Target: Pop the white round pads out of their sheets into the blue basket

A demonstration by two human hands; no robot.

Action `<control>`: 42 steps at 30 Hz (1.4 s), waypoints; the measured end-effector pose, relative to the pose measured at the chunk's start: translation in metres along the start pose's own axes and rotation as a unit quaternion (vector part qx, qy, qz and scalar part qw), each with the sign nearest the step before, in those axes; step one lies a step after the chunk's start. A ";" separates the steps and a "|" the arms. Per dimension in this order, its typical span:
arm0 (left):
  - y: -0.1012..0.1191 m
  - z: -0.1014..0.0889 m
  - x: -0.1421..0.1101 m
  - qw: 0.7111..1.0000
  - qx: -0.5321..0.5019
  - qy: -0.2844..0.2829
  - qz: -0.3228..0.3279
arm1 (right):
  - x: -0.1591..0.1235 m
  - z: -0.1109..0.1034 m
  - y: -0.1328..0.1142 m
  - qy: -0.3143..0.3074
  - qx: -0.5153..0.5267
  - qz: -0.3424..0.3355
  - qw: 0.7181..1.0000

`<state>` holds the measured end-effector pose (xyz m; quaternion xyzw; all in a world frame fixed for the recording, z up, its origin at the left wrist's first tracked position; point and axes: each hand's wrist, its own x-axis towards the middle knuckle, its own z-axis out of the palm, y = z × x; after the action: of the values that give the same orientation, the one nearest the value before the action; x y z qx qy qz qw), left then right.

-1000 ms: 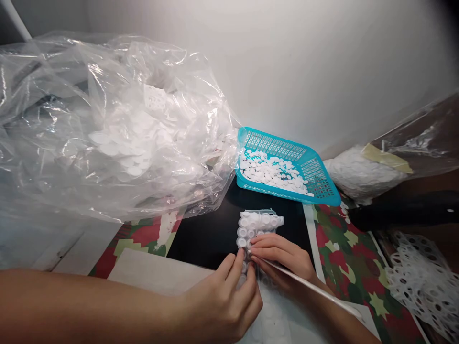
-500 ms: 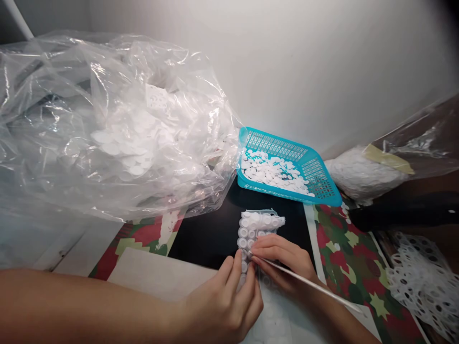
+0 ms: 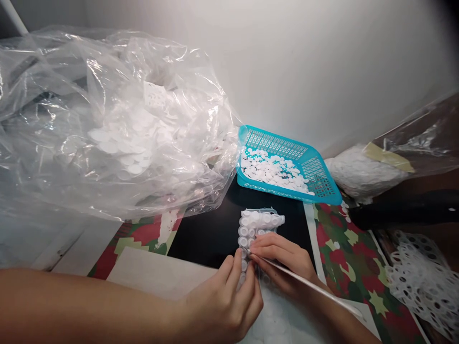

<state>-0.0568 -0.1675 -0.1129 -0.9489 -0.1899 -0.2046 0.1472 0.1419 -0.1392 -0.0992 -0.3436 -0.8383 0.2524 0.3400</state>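
The left hand [image 3: 233, 298] and the right hand [image 3: 287, 263] meet over a pale strip [image 3: 245, 232] of small, round, cup-like white pieces. The strip's top end sticks out just beyond the fingertips, and more of it runs back between the hands. The left hand has its index finger and thumb at the strip's near left part, touching it; how firmly they pinch I cannot tell. The right hand grasps a thin white stick [image 3: 315, 283], whose rear end slants back over the wrist; its tip is hidden at the fingers, close against the strip.

Beyond the hands lies a black board [image 3: 204, 239], with the strip's top end over it. A whitish sheet [image 3: 158, 272] lies beside the left forearm. Farther ahead, behind the board, sits a blue basket [image 3: 317, 174] with white discs [image 3: 270, 169] spread over its bottom. Ahead and left of the hands bulges a big clear bag [image 3: 68, 148] full of white pieces, its side against the basket.

To the right of the right hand, the counter [image 3: 358, 267] shows a red, green and yellow pattern. Past that lies a heap of white ringed netting [image 3: 425, 286], and farther ahead a white-filled clear bag [image 3: 362, 174] with a yellow band [image 3: 389, 157].
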 end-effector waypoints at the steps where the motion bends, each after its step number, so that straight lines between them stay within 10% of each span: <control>1: 0.000 0.000 0.000 1.000 0.000 0.001 -0.001 | 0.000 0.000 0.000 -0.002 0.002 0.002 1.000; 42: 0.000 0.001 0.000 1.000 -0.002 -0.003 0.012 | -0.016 -0.008 0.013 -0.057 -0.013 0.036 0.998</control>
<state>-0.0565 -0.1666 -0.1141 -0.9520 -0.1786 -0.2001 0.1474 0.1613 -0.1413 -0.1091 -0.3626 -0.8465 0.2729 0.2782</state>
